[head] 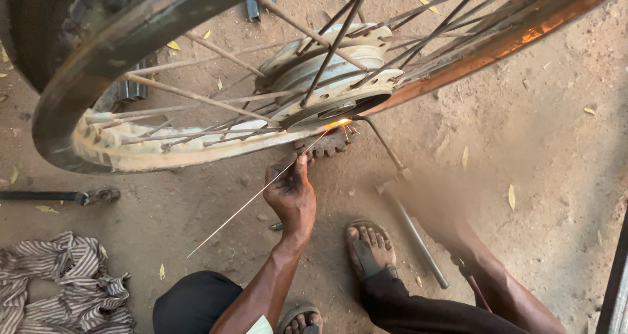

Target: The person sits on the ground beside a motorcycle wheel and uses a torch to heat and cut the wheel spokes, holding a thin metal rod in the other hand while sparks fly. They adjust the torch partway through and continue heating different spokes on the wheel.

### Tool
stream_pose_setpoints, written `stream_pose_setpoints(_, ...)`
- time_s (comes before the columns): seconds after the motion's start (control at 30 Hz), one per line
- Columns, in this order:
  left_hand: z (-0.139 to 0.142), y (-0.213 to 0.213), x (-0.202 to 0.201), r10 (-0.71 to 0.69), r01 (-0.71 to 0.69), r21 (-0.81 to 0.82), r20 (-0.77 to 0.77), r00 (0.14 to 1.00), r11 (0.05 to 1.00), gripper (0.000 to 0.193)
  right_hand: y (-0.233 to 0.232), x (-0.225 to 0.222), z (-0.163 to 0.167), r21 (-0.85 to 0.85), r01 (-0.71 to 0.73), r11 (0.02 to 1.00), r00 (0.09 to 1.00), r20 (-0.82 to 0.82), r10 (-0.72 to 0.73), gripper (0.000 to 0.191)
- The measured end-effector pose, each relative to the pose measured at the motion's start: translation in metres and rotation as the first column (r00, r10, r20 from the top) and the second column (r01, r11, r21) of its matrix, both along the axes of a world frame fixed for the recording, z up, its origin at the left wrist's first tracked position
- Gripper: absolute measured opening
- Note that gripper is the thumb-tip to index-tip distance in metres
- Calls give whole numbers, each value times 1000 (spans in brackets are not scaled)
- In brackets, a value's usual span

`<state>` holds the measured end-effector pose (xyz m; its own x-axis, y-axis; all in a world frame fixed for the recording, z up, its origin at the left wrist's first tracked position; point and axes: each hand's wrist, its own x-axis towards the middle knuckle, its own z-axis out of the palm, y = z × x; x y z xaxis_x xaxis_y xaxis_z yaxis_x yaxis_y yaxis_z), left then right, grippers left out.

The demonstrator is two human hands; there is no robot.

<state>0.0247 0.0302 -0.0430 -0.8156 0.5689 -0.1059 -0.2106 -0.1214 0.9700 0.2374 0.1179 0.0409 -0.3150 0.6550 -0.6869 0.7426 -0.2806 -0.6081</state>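
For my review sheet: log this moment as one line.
left hand holds thin rod to glowing spot by sprocket | right hand blurred, holds torch | spoked wheel above dirt ground

Large spoked metal wheel rim (98, 72): dull, rust-streaked, pale flaking coat inside. Thin steel spokes (196, 98) matt and dusty. Round grey metal hub (320, 72): worn, semi-glossy, scuffed. Toothed metal sprocket (324, 147) dark, grimy. Long thin bare metal rod (248, 203), bright. Striped brown-and-white cloth (52, 281), crumpled, soft. Reddish dirt ground (536, 131) rough, powdery. Grey metal tube (418, 239) smooth, dull.
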Motion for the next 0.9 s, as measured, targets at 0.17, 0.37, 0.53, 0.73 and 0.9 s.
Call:
stream_pose_setpoints(0.17,-2,1,0,-2,2,20,5,1000,1000,15,0,-1,1,-2,2,1000,1000,-2,-2,45)
stream_pose_setpoints(0.37,1,1,1,-21,22,58,-14,1000,998,14,0,-1,1,1,3,1000,1000,-4,-3,45)
stream_pose_setpoints(0.53,4,2,2,-24,25,55,-27,999,998,14,1,-1,0,1,4,1000,1000,-6,-4,44)
stream_pose_setpoints(0.73,6,2,3,-32,33,32,-39,999,999,13,2,0,-2,1,4,1000,1000,-6,-4,44)
stream_pose_setpoints(0.9,4,1,3,-51,54,85,-36,998,995,13,0,1,-3,-2,6,1000,1000,-6,-6,44)
